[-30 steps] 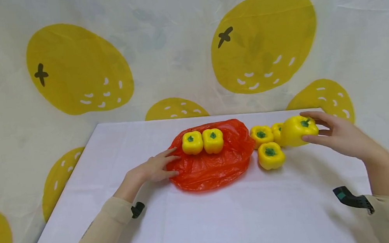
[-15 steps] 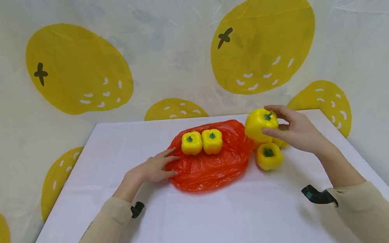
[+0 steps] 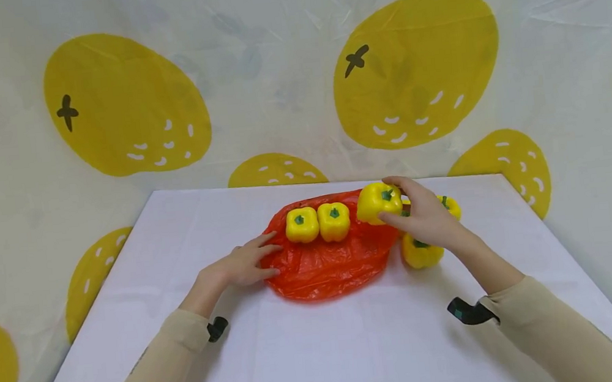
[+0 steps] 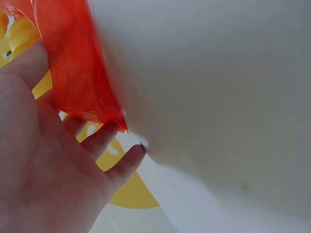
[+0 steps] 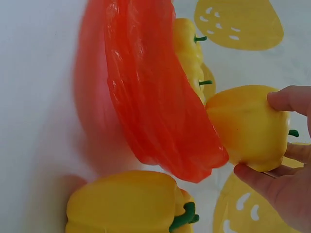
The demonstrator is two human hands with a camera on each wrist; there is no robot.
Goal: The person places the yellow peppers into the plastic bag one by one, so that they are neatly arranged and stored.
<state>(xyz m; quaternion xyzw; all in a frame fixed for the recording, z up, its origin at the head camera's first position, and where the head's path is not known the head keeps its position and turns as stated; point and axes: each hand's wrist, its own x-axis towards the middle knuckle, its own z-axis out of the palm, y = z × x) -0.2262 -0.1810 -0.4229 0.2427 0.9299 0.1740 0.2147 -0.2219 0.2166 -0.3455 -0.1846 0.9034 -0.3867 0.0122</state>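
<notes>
A red plastic bag (image 3: 330, 275) lies spread on the white table. Two yellow bell peppers stand side by side on it, a left one (image 3: 302, 229) and a right one (image 3: 334, 226). My right hand (image 3: 425, 219) holds another yellow bell pepper (image 3: 375, 204) between thumb and fingers, over the bag's right part; its green stem points toward the palm in the right wrist view. My left hand (image 3: 241, 265) touches the bag's left edge with relaxed, spread fingers. In the left wrist view the bag's side (image 4: 80, 73) overlaps some of those fingers.
Right of the bag, a yellow bell pepper (image 3: 423, 255) stands near the right wrist. Another yellow pepper (image 3: 452, 206) is partly covered by the right hand, with one more mostly hidden there. Behind the table hangs a fruit-patterned cloth (image 3: 272, 65).
My right hand has carried its bell pepper leftward from beyond the loose peppers to over the bag's right side. The left hand and the two peppers on the bag have stayed put.
</notes>
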